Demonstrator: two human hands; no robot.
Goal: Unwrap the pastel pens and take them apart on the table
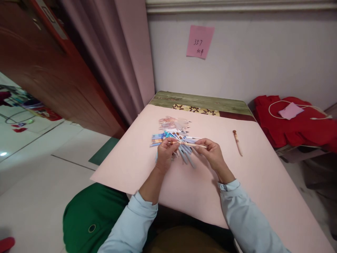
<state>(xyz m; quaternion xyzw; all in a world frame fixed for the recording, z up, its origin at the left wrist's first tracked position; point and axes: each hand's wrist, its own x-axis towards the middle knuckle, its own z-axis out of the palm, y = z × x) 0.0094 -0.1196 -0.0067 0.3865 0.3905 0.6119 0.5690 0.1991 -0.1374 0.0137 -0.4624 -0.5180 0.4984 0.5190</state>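
My left hand (pixel 166 151) and my right hand (pixel 210 151) hold one slim cream-coloured pen (pixel 191 144) level between them. The left fingers pinch its left end, and the right fingers pinch its right end. Beneath and behind the hands lies a pile of pen parts: blue barrels (pixel 186 154), pinkish clear tubes (pixel 168 123) and thin white refills (pixel 193 137). Part of this pile is hidden by my hands. Apart from it, to the right, lies a pen with a brown figure on top (pixel 238 143).
A pale pink sheet (pixel 252 182) covers most of the table, whose green wood-patterned top (pixel 205 99) shows at the back. Red cloth (pixel 297 123) with a white cord sits at the right. A green stool cover (pixel 92 218) is at the lower left, beside a wooden door (pixel 68 77).
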